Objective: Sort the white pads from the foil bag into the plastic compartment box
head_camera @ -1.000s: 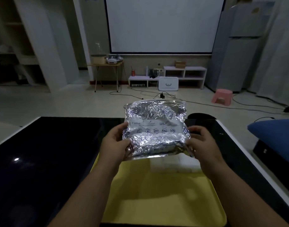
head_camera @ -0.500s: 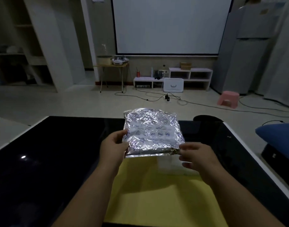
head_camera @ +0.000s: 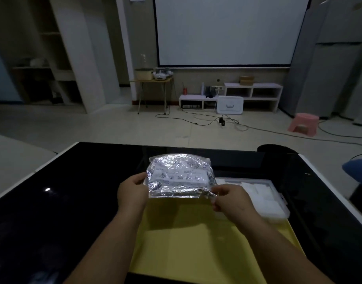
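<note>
- Left hand [head_camera: 132, 194]: clamped on the left edge of the foil bag [head_camera: 179, 177], fingers curled round it.
- Right hand [head_camera: 231, 198]: pinching the bag's lower right corner, fingertips closed on crumpled foil.
- Bag: held in the air between both hands, over the far edge of the yellow tray [head_camera: 196, 242], touching neither tray nor table. Printed face towards the camera, top edge tipped away. Foil is crinkled; a white label strip with small icons runs across the front, text too blurred to read.
- Pads: none visible outside the bag. Cannot tell whether the bag's mouth is open.
- Box [head_camera: 279, 196]: clear plastic, lying flat at the tray's far right corner, just right of the bag and partly behind the right hand. White stuff inside, too blurred to say whether it is pads or which compartments hold it.
- Tray: sits on a glossy black table [head_camera: 63, 191], near its right side.
- Background: projector screen [head_camera: 227, 29] on the far wall, low white shelf unit [head_camera: 256, 93] under it, pink stool [head_camera: 304, 125] on the floor at right, cables across the floor.
- Lighting is dim, fine detail soft.
</note>
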The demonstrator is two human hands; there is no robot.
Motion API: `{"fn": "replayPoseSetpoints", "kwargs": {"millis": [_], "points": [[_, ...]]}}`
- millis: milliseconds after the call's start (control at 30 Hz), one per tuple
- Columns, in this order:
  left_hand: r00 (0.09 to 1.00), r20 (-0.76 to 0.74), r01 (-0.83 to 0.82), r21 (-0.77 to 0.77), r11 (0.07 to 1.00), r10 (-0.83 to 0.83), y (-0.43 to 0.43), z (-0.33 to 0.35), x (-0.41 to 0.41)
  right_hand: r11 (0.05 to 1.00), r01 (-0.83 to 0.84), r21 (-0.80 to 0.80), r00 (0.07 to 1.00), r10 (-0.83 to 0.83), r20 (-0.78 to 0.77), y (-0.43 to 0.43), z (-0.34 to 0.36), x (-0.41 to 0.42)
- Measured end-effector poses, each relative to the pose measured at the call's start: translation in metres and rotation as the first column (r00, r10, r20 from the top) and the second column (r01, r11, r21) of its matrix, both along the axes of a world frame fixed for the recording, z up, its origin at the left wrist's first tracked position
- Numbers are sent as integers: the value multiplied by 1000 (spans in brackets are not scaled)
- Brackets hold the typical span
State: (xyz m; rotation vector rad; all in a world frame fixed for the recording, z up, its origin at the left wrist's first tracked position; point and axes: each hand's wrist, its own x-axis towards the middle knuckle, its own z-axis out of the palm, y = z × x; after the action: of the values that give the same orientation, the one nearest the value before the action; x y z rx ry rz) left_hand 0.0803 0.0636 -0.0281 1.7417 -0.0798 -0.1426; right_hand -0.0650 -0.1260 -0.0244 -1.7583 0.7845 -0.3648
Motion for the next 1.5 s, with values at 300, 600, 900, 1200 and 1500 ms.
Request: {"fn": "replayPoseSetpoints", "kwargs": {"millis": [300, 600, 900, 1200, 1500], "points": [[991, -17, -132, 131, 983, 135, 10, -19, 8, 693, -312, -650, 914, 33, -404, 22, -18, 18], [997, 44, -76, 436, 897, 63, 4, -44, 0, 556, -426, -714, 854, -15, -521, 33, -29, 17], [877, 327, -12, 747, 665, -351, -15, -37, -19, 400, -564, -722, 809, 93, -581, 38, -18, 15], [720, 59, 180, 946, 268, -691, -20, -71, -26, 165, -760, -628, 648, 120, -752, 52, -36, 15], [727, 155, 92, 944, 318, -669, -25, -59, -30, 274, -709, -650, 704, 209, -679, 49, -19, 7]]}}
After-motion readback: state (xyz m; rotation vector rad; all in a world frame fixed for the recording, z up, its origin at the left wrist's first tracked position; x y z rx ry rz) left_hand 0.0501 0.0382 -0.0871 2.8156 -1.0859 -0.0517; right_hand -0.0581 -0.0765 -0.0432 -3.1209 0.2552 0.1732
